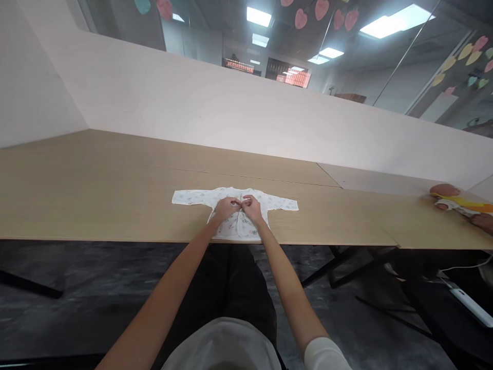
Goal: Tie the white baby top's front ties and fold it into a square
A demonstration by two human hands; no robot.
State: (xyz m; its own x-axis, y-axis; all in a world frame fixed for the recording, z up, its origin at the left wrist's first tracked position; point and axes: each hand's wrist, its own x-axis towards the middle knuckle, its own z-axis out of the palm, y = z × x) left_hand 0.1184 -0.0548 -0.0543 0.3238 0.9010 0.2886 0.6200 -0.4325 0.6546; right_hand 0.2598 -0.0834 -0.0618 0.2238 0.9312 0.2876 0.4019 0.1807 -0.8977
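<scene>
A small white baby shirt (194,197) with a faint print lies flat on the wooden table (96,195), sleeves spread left and right. My left hand (226,208) and my right hand (252,206) meet at the middle of its chest, near the neck. Both hands have their fingers curled and pinch the fabric along the front opening. The fingertips nearly touch each other.
A doll (450,198) in yellow and white lies at the table's right edge, with another person's hand (484,222) beside it. A pale partition wall (231,108) rises behind the table. A white power strip (472,307) lies on the dark floor at right.
</scene>
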